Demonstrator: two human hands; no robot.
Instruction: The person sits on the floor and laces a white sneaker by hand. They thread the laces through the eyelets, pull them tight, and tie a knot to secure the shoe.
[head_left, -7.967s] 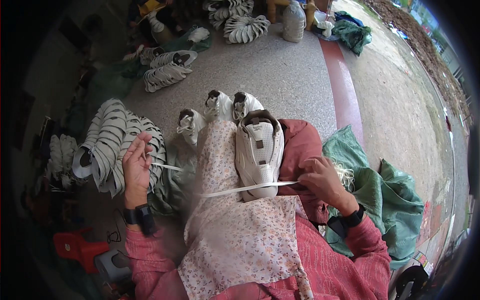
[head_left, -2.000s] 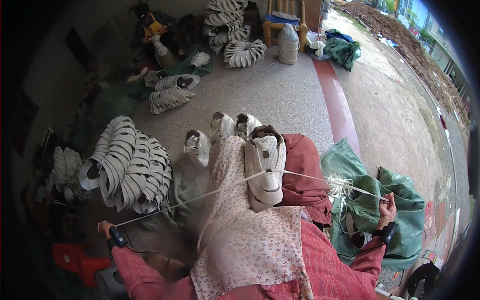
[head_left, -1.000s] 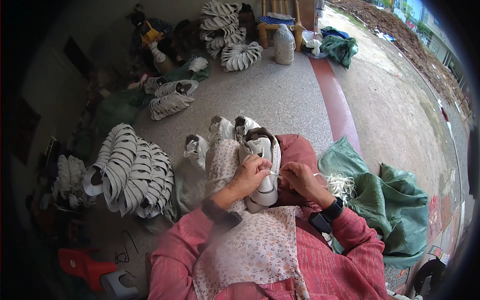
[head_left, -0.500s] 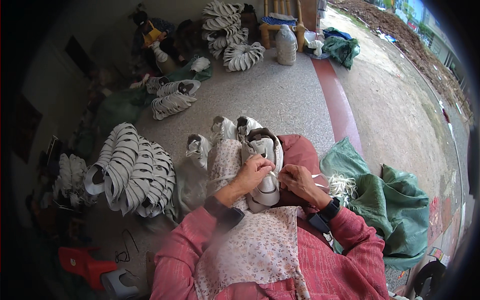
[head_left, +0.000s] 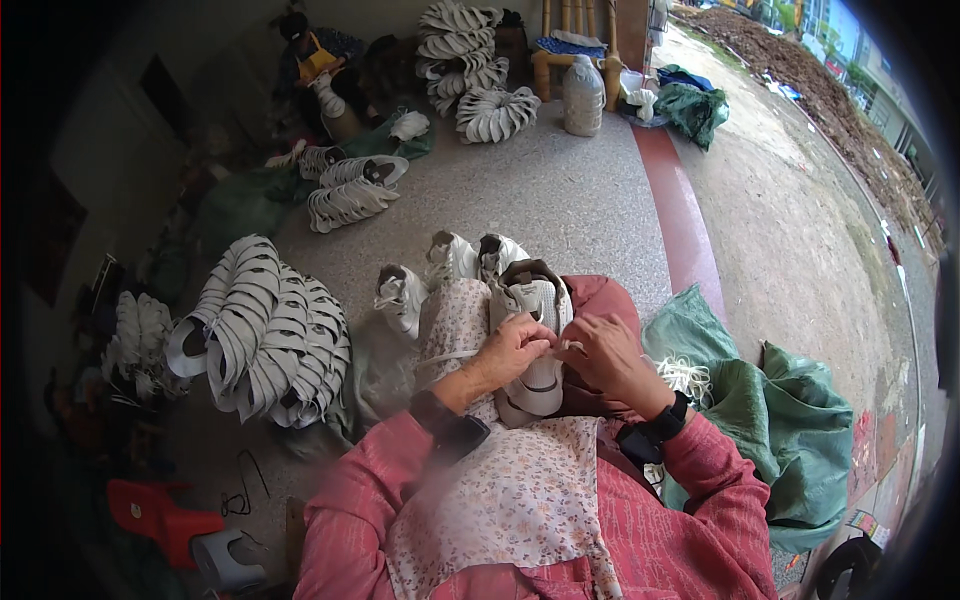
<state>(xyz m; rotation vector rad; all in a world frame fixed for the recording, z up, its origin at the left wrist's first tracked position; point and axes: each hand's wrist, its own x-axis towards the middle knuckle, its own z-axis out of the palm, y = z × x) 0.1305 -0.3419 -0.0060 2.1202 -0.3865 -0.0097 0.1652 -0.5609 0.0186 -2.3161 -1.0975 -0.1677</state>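
A white and beige sneaker (head_left: 535, 390) with a brown lining lies across my lap, its toe toward me. My left hand (head_left: 503, 352) rests over the lacing area, fingers pinched on the shoelace. At the shoe's right side my right hand (head_left: 612, 362) is closed too, with a bit of white shoelace (head_left: 572, 346) at its fingertips. Most of the lace is hidden by my fingers. A floral apron (head_left: 495, 510) covers my lap. Beyond my knees stand several more sneakers (head_left: 400, 297). To the right of my right hand lies a bundle of white laces (head_left: 686, 378).
Stacked shoe uppers (head_left: 265, 340) stand at my left, more uppers (head_left: 350, 195) farther off. Green sacks (head_left: 770, 430) lie at my right. A red stool (head_left: 160, 515) is at lower left. Far back are a seated person (head_left: 315, 65), a plastic jug (head_left: 583, 98) and a bamboo chair (head_left: 575, 55).
My right hand has turned and lifted slightly, its back now more toward me. The lace loop that trailed to its right no longer shows. My left hand has shifted slightly right.
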